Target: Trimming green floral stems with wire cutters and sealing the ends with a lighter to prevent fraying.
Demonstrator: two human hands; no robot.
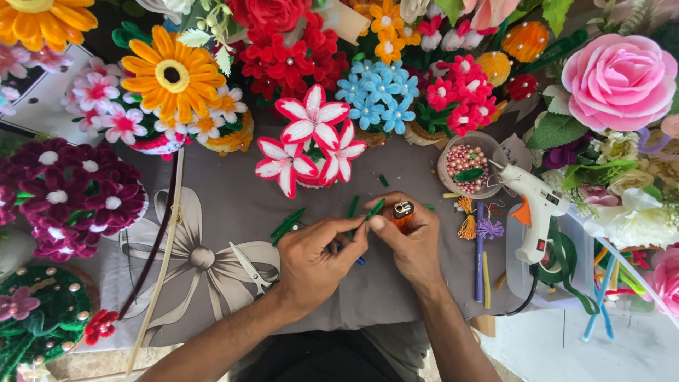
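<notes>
Two hands pinching a green stem piece at mid-table

The left hand (315,258) and right hand (407,237) meet fingertip to fingertip, both closed on a short green stem piece (375,209) near the grey cloth's (226,205) middle; the right also clasps an orange lighter (403,210). Scissors (251,269) lie left; a white glue gun (534,212) stands right, beside a round bead tub (467,166).

We see free grey cloth (233,205) at nine o'clock of our left hand (315,262); scissors (251,269), flower pots and the glue gun (534,209) at three o'clock block.
</notes>
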